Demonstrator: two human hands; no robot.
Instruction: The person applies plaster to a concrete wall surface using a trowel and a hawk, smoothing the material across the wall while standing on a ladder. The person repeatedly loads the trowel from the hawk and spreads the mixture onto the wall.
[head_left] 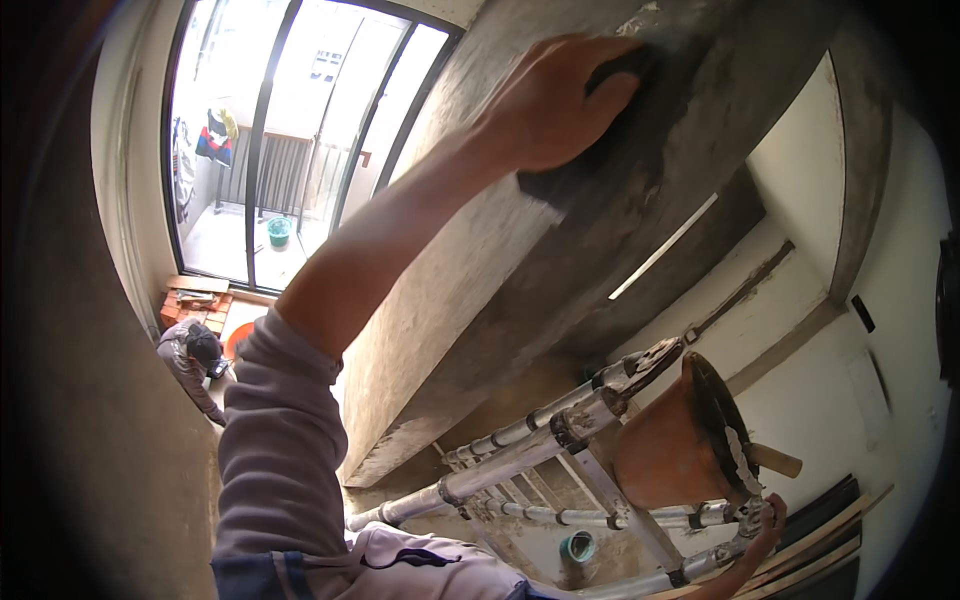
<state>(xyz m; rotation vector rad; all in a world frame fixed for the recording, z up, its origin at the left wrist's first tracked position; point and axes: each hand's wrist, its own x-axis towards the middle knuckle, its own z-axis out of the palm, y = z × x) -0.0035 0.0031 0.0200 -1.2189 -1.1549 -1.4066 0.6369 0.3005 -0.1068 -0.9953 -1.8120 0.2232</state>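
- The left hand (pixel 550 105) is up high, flat on a dark tool (pixel 610 130), with the fingers pressed together over the top of it.
- The dark tool is pushed against the grey beam (pixel 470 300), near the top of the picture. It looks like a sponge or a pad, but I cannot tell which.
- The beam is wet and darker around the tool, and paler lower down.
- The left arm comes up from the bottom, with a pale purple sleeve (pixel 280 440) pushed back to the elbow.
- The right hand (pixel 765 525) is low in the right corner, on the end of a metal ladder (pixel 560 440). Only a bit of it shows, so I cannot tell if it is gripping or just resting.
- An orange bucket (pixel 670 440) sits on the ladder, just beside the right hand. Grey paste sticks to its rim, and a wooden handle (pixel 778 460) pokes out.
- Far below on the left, another person (pixel 192 360) bends over near a stack of red bricks (pixel 195 310).
- Behind them are big glass doors (pixel 290 140), and a green bucket (pixel 279 231) stands outside.
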